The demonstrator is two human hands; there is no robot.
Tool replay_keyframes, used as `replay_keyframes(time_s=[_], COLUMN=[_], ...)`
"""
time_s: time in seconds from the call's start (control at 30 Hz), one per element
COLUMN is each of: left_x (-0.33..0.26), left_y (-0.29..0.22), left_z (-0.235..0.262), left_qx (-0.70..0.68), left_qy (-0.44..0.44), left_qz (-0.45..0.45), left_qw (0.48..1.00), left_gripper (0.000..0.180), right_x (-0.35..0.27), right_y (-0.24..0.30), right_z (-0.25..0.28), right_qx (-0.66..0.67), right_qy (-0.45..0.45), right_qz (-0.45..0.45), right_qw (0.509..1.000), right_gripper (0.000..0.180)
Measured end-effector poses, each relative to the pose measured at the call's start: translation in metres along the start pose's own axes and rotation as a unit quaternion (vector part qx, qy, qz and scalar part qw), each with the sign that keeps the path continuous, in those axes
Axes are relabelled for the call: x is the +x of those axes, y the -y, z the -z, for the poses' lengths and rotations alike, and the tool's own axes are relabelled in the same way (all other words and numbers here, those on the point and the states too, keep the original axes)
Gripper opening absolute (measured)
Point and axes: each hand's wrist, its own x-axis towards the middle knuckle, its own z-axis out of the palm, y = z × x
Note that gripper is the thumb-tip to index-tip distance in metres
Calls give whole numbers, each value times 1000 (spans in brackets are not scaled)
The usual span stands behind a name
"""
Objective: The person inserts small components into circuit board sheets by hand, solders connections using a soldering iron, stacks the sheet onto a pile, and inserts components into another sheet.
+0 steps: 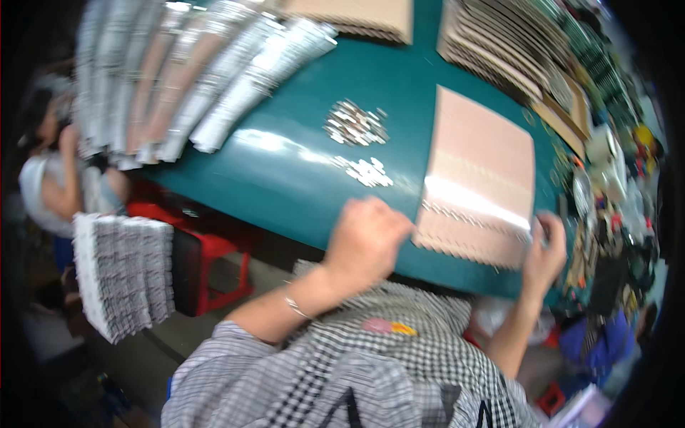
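Note:
A pinkish-beige sheet (481,150) with scalloped edges lies on the green table in front of me, a row of small shiny bits (467,217) running across its lower part. My left hand (367,239) is closed, fingers bunched beside the sheet's lower left corner. Whatever it may hold is hidden and blurred. At the lower right edge, my right hand (546,250) is loosely curled with thumb and forefinger apart, nothing visible between them. Left of the sheet lie a heap of small brown-and-silver pieces (357,123) and a smaller heap of white pieces (365,171).
Long plastic-wrapped bundles (235,85) cover the table's far left. Stacks of beige sheets (492,50) stand at the back. Tools and clutter line the right edge. A red stool (225,267) and a pale stacked bundle (125,274) are at left, near another person (61,178).

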Motion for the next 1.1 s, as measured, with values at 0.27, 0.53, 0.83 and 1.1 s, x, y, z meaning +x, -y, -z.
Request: replay_keyframes(time_s=[0.27, 0.53, 0.83, 1.1], left_x=[-21, 1, 43, 54], left_y=[-13, -43, -50, -22], left_z=[-38, -8, 34, 30], left_qx=[-61, -217, -146, -201], left_qy=[-3, -84, -206, -154], left_qz=[28, 97, -66, -81], left_qw=[998, 968, 965, 964], left_gripper=[26, 28, 38, 26], right_x=[-65, -65, -30, -25], right_y=[-89, -93, -8, 1], right_z=[25, 46, 70, 63], right_qx=[4, 326, 295, 316], right_qy=[75, 21, -75, -107], right_qz=[-78, -79, 125, 116], right_qw=[994, 942, 944, 935], right_gripper=[12, 19, 41, 34])
